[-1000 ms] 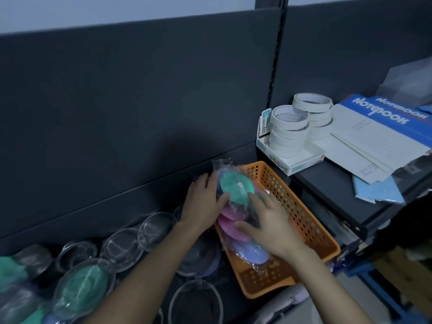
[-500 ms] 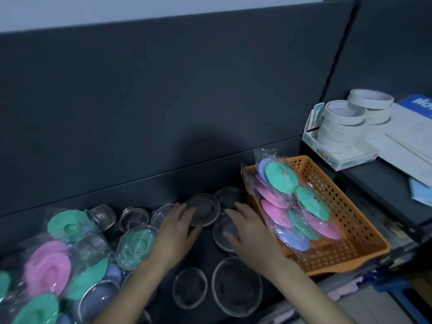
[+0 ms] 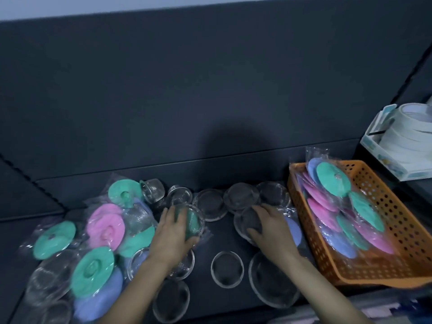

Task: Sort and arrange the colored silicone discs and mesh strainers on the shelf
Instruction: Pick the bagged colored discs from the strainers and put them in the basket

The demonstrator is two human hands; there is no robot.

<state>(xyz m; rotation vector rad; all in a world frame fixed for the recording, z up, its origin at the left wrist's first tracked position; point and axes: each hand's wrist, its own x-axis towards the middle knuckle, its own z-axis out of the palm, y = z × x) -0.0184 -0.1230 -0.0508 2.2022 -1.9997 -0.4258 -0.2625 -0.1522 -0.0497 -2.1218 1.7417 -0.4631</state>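
Orange plastic basket (image 3: 402, 232) at the right end of the shelf (image 3: 222, 235) holds bagged pink, green and purple silicone discs (image 3: 333, 181). We see the left hand (image 3: 173, 235) curled round a wrapped green disc (image 3: 191, 222) and the right hand (image 3: 271, 228) gripping a mesh strainer (image 3: 250, 219). A heap of wrapped discs (image 3: 105, 226) lies far left, with loose strainers (image 3: 226, 268) near the hands.

Single head-worn camera looks down and forward, close over the shelf (image 3: 222, 242)
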